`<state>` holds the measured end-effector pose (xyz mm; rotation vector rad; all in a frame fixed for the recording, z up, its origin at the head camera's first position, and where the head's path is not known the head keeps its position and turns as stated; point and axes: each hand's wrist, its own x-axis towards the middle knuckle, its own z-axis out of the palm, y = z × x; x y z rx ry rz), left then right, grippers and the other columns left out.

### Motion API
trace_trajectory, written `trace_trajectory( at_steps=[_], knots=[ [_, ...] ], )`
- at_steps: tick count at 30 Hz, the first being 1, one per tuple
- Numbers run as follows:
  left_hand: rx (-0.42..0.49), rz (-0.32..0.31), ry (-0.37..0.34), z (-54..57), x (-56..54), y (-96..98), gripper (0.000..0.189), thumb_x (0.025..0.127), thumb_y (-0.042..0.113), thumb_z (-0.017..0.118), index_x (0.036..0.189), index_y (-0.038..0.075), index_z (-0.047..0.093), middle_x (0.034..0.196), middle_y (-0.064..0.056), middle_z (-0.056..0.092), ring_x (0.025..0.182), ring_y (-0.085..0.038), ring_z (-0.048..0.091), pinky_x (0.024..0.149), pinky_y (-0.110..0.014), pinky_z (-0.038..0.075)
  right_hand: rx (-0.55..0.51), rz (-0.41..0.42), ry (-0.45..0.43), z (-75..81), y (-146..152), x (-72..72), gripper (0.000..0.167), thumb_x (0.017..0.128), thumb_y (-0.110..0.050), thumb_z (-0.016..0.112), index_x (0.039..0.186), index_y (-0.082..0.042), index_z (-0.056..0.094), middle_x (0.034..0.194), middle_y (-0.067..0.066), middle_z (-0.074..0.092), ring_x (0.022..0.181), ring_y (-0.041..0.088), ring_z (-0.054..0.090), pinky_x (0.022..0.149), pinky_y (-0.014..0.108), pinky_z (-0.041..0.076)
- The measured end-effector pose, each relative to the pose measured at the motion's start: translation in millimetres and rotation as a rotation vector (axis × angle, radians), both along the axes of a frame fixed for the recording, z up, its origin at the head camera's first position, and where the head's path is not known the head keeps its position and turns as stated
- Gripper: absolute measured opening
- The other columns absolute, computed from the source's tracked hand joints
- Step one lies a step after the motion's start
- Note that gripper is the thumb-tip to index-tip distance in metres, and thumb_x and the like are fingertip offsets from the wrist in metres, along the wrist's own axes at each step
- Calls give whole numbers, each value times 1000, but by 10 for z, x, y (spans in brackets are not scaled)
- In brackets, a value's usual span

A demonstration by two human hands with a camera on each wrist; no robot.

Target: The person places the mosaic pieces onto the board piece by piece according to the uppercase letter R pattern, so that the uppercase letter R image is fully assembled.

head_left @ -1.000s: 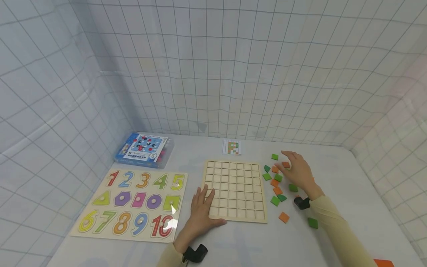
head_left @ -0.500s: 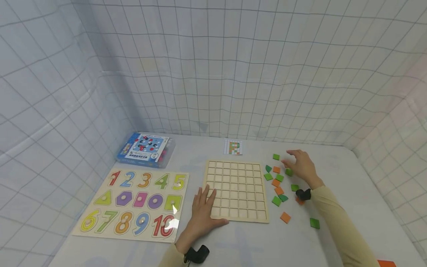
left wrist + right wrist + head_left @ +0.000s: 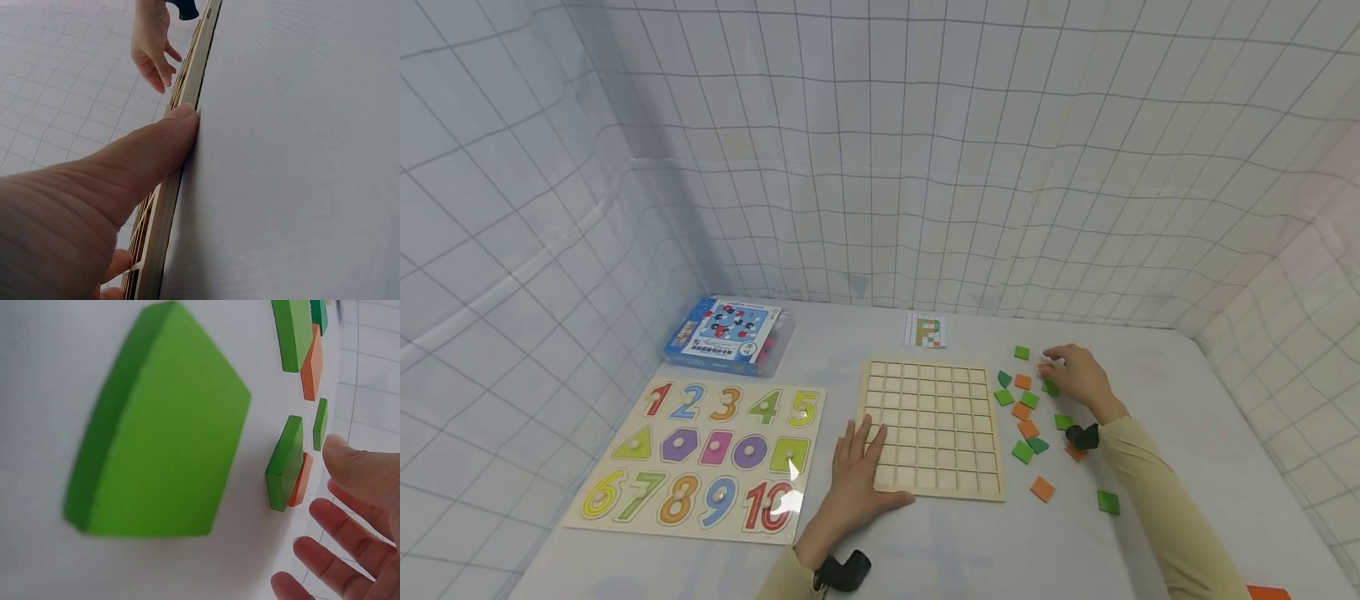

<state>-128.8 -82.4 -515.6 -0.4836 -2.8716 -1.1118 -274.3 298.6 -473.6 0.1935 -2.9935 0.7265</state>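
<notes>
From here I have the right hand (image 3: 1081, 379) over loose tiles towards the bench's (image 3: 1187, 433) right edge, thumb apart from loosely bent fingers, nothing visible between them; closest to it is a flat green square tile (image 3: 1051, 388), partly hidden by the hand, and I cannot tell whether they touch. To do this reach well, I'd bring thumb and one fingertip onto opposite sides of a single tile, since pressing from above would probably make it skid into its neighbours. The left hand (image 3: 855, 483), fingers spread apart, rests at the left edge of a square, pale wooden gridded board (image 3: 945, 416), thumb along its near edge; that light brace looks sufficient. The board lies flat around the bench's middle, its thin ribs marking square cells. Right of it lie flat orange square tiles (image 3: 1042, 488) and dark green curved-edged pieces (image 3: 1004, 379), smooth-faced and turned at various angles.
</notes>
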Motion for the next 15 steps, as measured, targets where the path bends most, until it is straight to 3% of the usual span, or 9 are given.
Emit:
trace_trajectory(
  at_steps=[6, 15],
  knots=[
    [-4, -3, 9, -3, 4, -8, 104, 66, 44, 83, 145, -1, 33, 153, -22, 15, 140, -42, 0, 109, -56, 2, 17, 17, -43, 5, -2, -20, 35, 91, -16, 65, 117, 8, 61, 114, 27, 57, 105, 43, 51, 84, 55, 43],
    [-20, 7, 24, -11, 12, 2, 104, 66, 47, 82, 145, 0, 34, 153, -21, 16, 140, -42, 1, 108, -57, 4, 29, 14, -87, 8, 11, -50, 29, 90, -15, 66, 110, 7, 65, 108, 23, 60, 91, 35, 56, 73, 47, 47]
  ],
)
